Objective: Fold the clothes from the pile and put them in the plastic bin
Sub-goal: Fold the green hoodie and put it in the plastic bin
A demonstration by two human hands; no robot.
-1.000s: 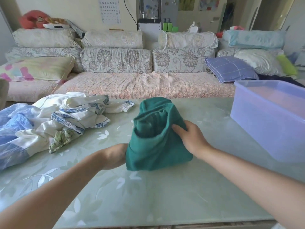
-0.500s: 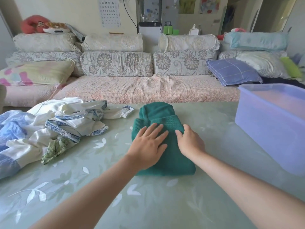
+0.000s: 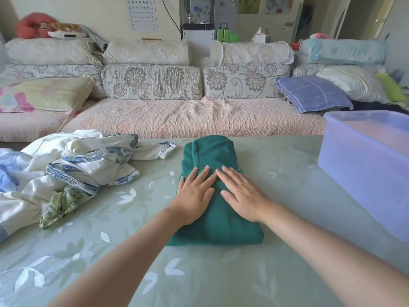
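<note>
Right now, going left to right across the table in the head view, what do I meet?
Crumpled pile of white and blue clothes → left hand → right hand, both flat on the folded dark green garment → translucent lilac plastic bin.

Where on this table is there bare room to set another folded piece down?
Bare tabletop lies between the green folded garment and the plastic bin, and along the near edge. The left is crowded by the clothes pile.

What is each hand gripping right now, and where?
Nothing is gripped. The left hand and right hand lie flat, fingers straight, pressing on top of the folded green garment on the table.
</note>
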